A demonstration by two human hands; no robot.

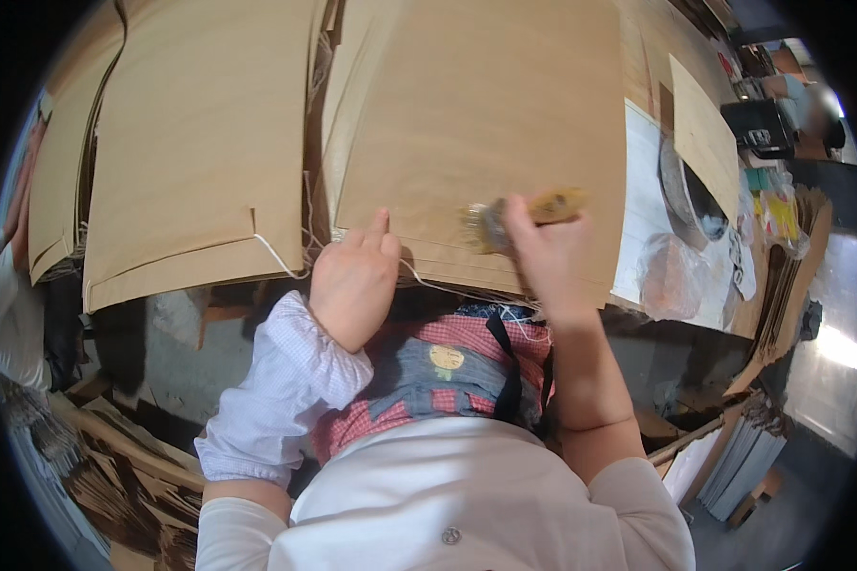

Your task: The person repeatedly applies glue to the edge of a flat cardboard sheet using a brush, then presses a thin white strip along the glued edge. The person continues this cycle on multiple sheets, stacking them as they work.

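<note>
Brown kraft paper sheets lie in a stack before me, their near edges fanned in narrow overlapping strips. My left hand rests on the stack's near left corner, fingers stretched out and pressing on the paper, with nothing held. A wide flat brush with a yellowish handle is gripped in my right hand. Its pale bristles point left and meet the paper close to the fanned edges. Some blur softens the brush and the right hand. White string hangs from the stack's near edge.
Left of this stack lies another brown paper stack with a white string. At right are a tape-like ring, a clear plastic bag and a black box. Other people are at the far left and far right.
</note>
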